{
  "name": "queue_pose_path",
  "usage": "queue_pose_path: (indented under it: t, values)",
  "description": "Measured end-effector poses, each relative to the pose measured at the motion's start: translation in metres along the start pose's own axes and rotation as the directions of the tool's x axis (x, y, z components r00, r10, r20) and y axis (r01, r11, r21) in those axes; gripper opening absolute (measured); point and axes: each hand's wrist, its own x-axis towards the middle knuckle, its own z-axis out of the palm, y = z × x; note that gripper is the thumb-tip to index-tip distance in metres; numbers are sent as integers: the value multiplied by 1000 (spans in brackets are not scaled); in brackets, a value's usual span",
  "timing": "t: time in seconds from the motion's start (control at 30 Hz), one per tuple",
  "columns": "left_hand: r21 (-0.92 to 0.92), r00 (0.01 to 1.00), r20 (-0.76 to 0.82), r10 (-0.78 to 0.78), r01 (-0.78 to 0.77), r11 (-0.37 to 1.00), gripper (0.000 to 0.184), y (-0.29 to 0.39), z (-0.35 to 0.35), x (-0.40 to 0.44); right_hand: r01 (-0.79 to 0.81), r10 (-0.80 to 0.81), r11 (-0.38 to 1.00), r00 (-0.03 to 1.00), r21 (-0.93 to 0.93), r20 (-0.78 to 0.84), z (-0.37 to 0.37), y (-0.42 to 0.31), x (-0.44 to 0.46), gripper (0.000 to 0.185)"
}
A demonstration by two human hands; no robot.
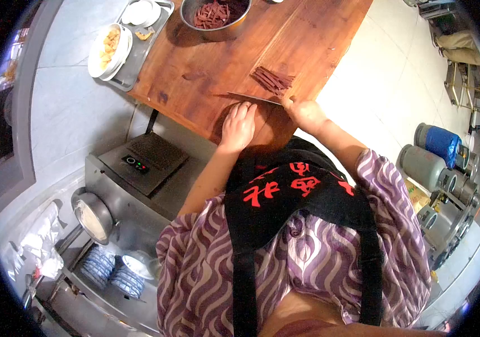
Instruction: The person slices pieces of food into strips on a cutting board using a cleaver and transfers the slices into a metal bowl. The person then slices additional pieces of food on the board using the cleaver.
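Brown strips [273, 81] lie bunched on the wooden table [302, 42], just beyond your knife [258, 99]. Your right hand [306, 116] is wrapped around its right end; your left hand [239, 124], loosely curled, lies beside it, contents impossible to tell. Far left, a metal bowl [220, 34] holds similar strips [212, 17].

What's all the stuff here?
table: one, brown, top centre
metal bowl: one, silver, on table
strips: many, dark red, table, bowl
knife: one, grey, near strips
tray: one, grey, table's left
dishes: several, white, on tray
food: one plateful, yellow, tray
machine: one, grey, left
crockery stacks: two, blue-white, bottom left
cylinders: two, grey, one blue-wrapped, right
edges: too blurry
apron: one, black, worn
shirt: one, purple, worn
left hand: one, bare, near knife
right hand: one, bare, holding knife
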Motion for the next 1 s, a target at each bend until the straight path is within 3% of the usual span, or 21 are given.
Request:
queue_pose_path:
  t: [0.13, 0.2, 0.3, 0.43, 0.5, 0.63, 0.83, 0.9, 0.93, 0.97, 1.0]
  values:
    - [-43, 997, 66, -34, 37, 998, 31, -2, 3, -4, 83, -83, 996, 997, -16, -8, -4, -1, -7, 22]
    - [-56, 993, 106, -57, 63, 996, 32, -2, 3, -7, 34, -33, 999, 999, -12, 20, 2, -3, -5, 23]
    - [-110, 1000, 12, -27, 28, 994, 30, -2, -2, -6, -24, 25, 998, 1000, 60, -13, 9, -2, 0, 22]
    - [-137, 968, -14, -252, 247, 959, 26, -20, -9, -22, -20, 18, 996, 1000, 90, 22, 6, -2, -16, 21]
    - [-167, 916, -101, -388, 368, 915, 25, -36, -14, -27, 44, -44, 994, 999, 98, 5, 11, -11, -22, 22]
    - [-121, 897, -148, -416, 401, 908, 26, -52, -24, -20, 56, -56, 988, 998, 142, 0, 3, -15, -27, 20]
    - [-343, 830, -155, -536, 464, 817, 27, -47, -17, -1, -153, 153, 988, 987, -2, -56, -1, 18, -14, 27]
    - [-404, 814, -147, -562, 470, 785, 28, -44, -10, 6, -210, 220, 970, 973, 123, -73, -2, 28, -12, 26]
    - [-556, 768, -71, -637, 500, 664, 29, -42, -5, 12, -192, 230, 933, 969, 303, -92, -5, 30, -12, 25]
    - [-803, 707, 58, -705, 452, 387, 32, -47, 10, 18, -160, 238, 867, 965, 472, -110, -8, 29, -13, 25]
    - [-928, 655, 241, -716, 373, 29, 40, -39, 6, 31, -117, 246, 774, 961, 623, -126, -12, 26, -17, 26]
